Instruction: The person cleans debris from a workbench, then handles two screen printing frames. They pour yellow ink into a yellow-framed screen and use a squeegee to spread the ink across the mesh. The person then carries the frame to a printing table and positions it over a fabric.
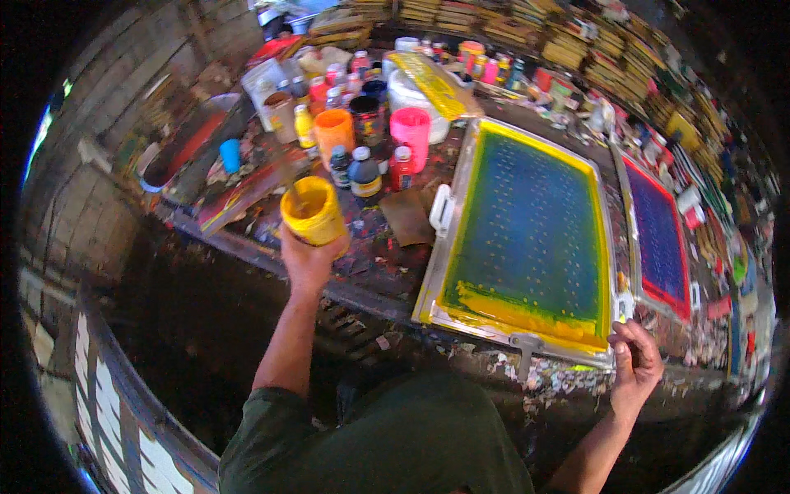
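Note:
My left hand (308,262) is wrapped round a yellow plastic tub (322,224), held tilted over the table's near edge. A stick (285,174) stands up out of the tub, its lower end inside the opening. To the right lies a screen printing frame (527,218) with blue-green mesh and yellow ink along its edges. A thick band of yellow ink (527,317) spreads across its near end. My right hand (635,362) is beside the frame's near right corner, fingers curled toward the thumb. Whatever those fingers hold, if anything, cannot be made out.
Ink bottles and open tubs crowd the table's back, among them an orange tub (334,130) and a pink tub (411,136). A second screen (656,226) with red edges lies at the right. A blue cup (230,155) sits at the left. Stacked boards (568,49) line the back.

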`<action>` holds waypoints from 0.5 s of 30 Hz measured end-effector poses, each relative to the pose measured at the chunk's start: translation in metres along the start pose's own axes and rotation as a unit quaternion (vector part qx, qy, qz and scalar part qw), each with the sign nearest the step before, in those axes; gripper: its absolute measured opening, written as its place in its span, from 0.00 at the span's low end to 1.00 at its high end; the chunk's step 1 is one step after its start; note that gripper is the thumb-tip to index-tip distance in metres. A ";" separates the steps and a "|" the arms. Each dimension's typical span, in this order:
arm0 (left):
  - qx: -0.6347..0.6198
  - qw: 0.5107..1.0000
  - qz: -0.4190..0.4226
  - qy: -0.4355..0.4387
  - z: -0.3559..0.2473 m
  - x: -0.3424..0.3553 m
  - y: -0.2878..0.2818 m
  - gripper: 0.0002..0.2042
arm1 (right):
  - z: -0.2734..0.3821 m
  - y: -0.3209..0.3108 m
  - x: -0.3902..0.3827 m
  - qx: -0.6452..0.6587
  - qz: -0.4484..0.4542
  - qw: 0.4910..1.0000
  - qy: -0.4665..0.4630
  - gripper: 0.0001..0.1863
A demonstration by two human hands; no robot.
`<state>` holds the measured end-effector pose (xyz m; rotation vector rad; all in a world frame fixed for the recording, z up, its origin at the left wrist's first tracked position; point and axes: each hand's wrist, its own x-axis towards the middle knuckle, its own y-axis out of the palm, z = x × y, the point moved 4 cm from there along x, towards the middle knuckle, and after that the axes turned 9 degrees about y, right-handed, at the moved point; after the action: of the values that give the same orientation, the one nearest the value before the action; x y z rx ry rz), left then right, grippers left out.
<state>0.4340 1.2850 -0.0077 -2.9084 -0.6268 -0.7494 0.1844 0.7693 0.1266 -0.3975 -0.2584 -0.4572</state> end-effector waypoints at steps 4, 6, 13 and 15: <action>-0.024 0.999 0.027 0.029 0.063 0.019 -0.009 0.43 | -0.004 0.006 -0.012 -0.054 -0.038 0.997 0.027 0.15; 0.030 0.998 0.045 0.011 0.092 0.029 -0.012 0.44 | 0.002 0.011 -0.016 -0.113 -0.037 0.993 0.022 0.15; 0.142 0.989 0.024 0.040 0.143 0.039 -0.020 0.43 | 0.020 0.018 -0.031 -0.109 -0.019 0.992 0.058 0.13; 0.192 0.979 0.037 0.047 0.158 0.039 -0.028 0.45 | 0.016 0.012 -0.036 -0.132 -0.021 0.990 0.043 0.14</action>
<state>0.5248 1.3513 -0.1288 -2.5130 -0.5748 -0.6671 0.1568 0.7996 0.1254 -0.6314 -0.1232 -0.5517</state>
